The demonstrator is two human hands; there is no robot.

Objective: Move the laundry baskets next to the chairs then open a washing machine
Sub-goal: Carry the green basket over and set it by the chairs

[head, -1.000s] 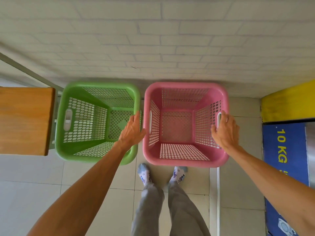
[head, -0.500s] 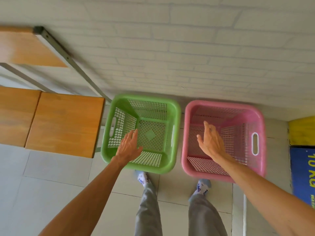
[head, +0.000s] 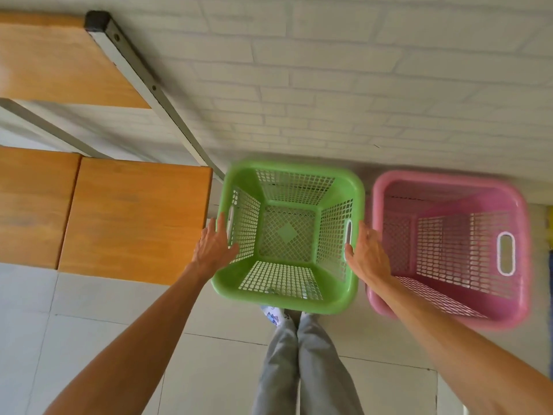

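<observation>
Tiled floor (head: 89, 330), empty green basket (head: 284, 301), pink basket (head: 449, 320)

Pale tiled floor (head: 89, 339), green basket (head: 287, 304) beside pink basket (head: 449, 319), chairs (head: 131, 220) left

A pale painted brick wall (head: 359, 85) fills twelve o'clock; light grey floor tiles (head: 104, 324) spread below — wooden chair seats (head: 134, 220) on a grey metal frame (head: 149, 85) sit at nine o'clock.
</observation>
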